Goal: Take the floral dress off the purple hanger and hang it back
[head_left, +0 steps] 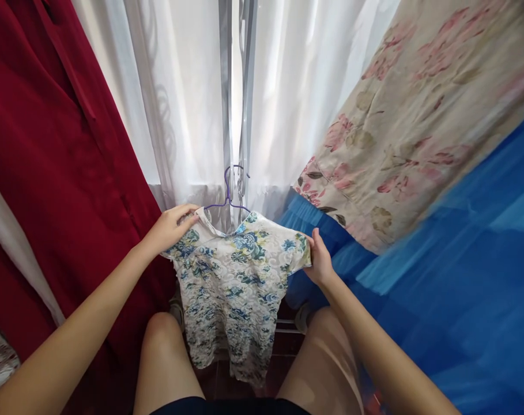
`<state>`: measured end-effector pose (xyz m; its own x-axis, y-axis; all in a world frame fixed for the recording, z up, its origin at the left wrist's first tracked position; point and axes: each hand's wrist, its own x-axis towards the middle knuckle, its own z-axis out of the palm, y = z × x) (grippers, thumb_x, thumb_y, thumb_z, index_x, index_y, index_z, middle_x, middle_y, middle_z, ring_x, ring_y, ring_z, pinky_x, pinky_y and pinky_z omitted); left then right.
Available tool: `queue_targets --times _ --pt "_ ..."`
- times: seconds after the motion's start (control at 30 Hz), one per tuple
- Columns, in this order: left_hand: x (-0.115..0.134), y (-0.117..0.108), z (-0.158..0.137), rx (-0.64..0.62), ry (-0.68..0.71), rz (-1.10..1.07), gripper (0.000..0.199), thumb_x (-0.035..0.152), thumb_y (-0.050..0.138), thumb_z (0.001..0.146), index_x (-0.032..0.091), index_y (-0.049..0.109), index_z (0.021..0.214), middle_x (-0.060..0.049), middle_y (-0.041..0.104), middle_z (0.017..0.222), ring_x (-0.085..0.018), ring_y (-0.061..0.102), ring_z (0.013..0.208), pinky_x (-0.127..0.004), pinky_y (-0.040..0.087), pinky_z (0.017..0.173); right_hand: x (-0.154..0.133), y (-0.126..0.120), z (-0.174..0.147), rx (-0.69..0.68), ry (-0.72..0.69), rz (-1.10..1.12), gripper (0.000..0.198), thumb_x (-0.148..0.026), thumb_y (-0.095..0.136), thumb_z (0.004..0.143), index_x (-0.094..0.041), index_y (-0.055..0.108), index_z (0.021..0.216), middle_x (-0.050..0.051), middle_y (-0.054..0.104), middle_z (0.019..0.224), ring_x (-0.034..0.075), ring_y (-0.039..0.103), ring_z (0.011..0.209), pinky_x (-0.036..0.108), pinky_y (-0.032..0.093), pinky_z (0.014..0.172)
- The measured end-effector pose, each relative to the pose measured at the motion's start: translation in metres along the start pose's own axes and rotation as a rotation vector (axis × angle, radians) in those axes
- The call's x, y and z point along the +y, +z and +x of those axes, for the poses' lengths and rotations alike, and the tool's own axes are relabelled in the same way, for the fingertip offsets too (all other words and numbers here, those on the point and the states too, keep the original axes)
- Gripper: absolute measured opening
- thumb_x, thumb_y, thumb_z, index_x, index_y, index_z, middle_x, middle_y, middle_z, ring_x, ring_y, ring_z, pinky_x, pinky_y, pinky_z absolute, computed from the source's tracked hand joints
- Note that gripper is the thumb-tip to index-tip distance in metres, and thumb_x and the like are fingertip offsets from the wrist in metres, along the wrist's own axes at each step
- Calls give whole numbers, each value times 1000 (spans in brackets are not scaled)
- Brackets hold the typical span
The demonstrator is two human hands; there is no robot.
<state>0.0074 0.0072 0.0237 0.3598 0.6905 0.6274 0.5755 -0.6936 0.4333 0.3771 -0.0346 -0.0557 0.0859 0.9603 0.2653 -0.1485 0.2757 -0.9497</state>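
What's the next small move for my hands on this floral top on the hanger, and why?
Probably tug the right sleeve outward a little. The floral top hangs on the purple hanger, the left hand grips one shoulder, and the right hand pinches the other sleeve, which looks bunched.

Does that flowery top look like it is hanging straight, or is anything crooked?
Nothing looks damaged. The floral top sits on a purple hanger, held out at each shoulder by the left hand and the right hand. Its right sleeve sits lower than the left, so it hangs slightly askew.
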Motion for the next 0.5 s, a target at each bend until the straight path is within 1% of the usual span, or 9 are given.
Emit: queue_targets --times 0.07,0.17,0.23,0.33,0.37,0.4,0.43,0.47,0.5 --pt "7 7 6 61 -15 22 36 47 50 94 18 70 102 -4 70 95 -21 61 87 -26 43 79 -13 1 -10 46 -55 -8 47 -68 63 78 -21 66 72 4 68 62 21 63 56 31 50 51" --pt "13 12 16 171 -85 58 41 52 51 92 16 69 83 -1 61 71 -16 53 69 -25 38 65 -38 10 -8 100 -81 -4 40 -58 72 77 -21 62 66 2 65 58 18 56 48 29 45 46" --pt "15 9 22 211 -115 94 43 54 51 91 16 68 79 0 59 69 -16 52 67 -24 36 63 -58 18 3 124 -69 41 39 -58 72 76 -21 62 67 2 65 58 19 59 50 29 47 48" --pt "10 -1 23 225 -150 204 39 54 55 88 18 68 83 0 62 73 -16 53 69 -24 33 62 -88 37 15 100 -83 73 38 -57 70 78 -21 63 72 1 66 61 22 65 59 30 52 54" --pt "6 -5 20 229 -157 243 37 54 57 87 18 68 83 0 62 73 -16 53 69 -24 32 62 -96 45 13 64 -104 58 38 -57 67 81 -20 64 73 1 67 63 22 66 62 30 53 57" --pt "0 -7 15 238 -163 262 35 52 58 87 18 67 81 0 61 73 -16 53 69 -24 32 62 -103 54 6 -3 -136 15 38 -56 63 85 -20 65 74 1 68 66 21 67 65 30 54 60" --pt "-7 -9 8 261 -178 237 34 50 60 87 18 65 78 0 60 71 -16 52 69 -25 32 62 -110 63 -7 -108 -176 -55 39 -54 59 89 -19 66 76 2 69 70 21 68 69 30 55 65" --pt "-13 -9 -1 295 -203 175 33 48 59 88 17 63 75 0 59 70 -16 52 69 -25 33 63 -115 73 -23 -248 -228 -147 39 -52 54 93 -18 67 79 3 71 76 21 68 74 30 55 70" --pt "-19 -9 -11 339 -236 91 33 46 57 89 17 62 74 -1 58 69 -16 52 69 -25 35 65 -120 81 -42 -433 -285 -264 38 -49 51 96 -18 69 84 4 72 84 21 69 80 31 55 76"
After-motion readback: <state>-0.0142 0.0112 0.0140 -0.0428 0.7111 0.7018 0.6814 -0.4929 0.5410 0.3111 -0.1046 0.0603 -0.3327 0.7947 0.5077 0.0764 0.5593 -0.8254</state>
